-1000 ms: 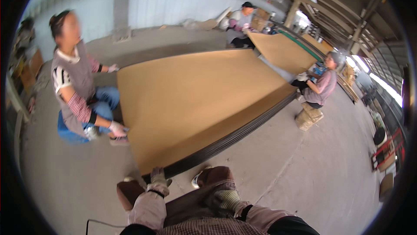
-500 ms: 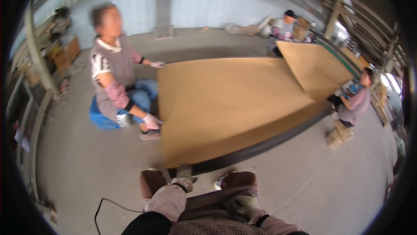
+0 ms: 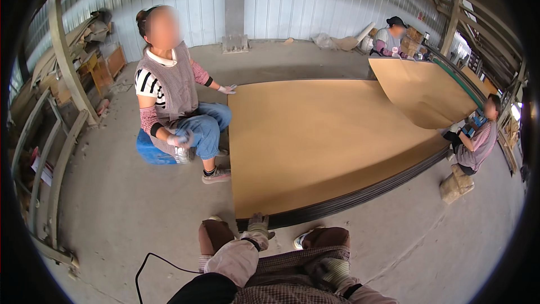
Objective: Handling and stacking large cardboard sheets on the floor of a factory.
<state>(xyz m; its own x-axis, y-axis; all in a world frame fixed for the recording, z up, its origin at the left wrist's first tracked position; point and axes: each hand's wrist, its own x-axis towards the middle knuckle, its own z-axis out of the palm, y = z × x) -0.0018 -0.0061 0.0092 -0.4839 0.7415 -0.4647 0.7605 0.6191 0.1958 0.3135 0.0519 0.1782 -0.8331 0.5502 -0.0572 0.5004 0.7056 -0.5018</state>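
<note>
A large tan sheet (image 3: 315, 135) lies on top of a stack of dark-edged sheets (image 3: 349, 205) on the floor in front of me. My left hand (image 3: 259, 226), in a light glove, rests on the stack's near left corner, fingers extended over the edge and thumb apart. My right hand (image 3: 335, 272), gloved too, is at my lap, away from the stack. Its fingers look curled by a dark patch; whether that is an object or the glove's palm is unclear. At the far right end, another tan sheet (image 3: 422, 87) is raised and curved above the stack.
A co-worker (image 3: 171, 79) sits on a blue seat (image 3: 151, 149) at left, one gloved hand on the sheet's corner. Two others, a person (image 3: 388, 39) and a person (image 3: 478, 138), are at the far end. Metal rails (image 3: 62, 174) stand left; a black cable (image 3: 145, 264) loops beside me.
The view has shifted, so the scene sits farther right. The left co-worker's nearer hand has come off the sheet's edge and is raised by the knee. My hands keep their places.
</note>
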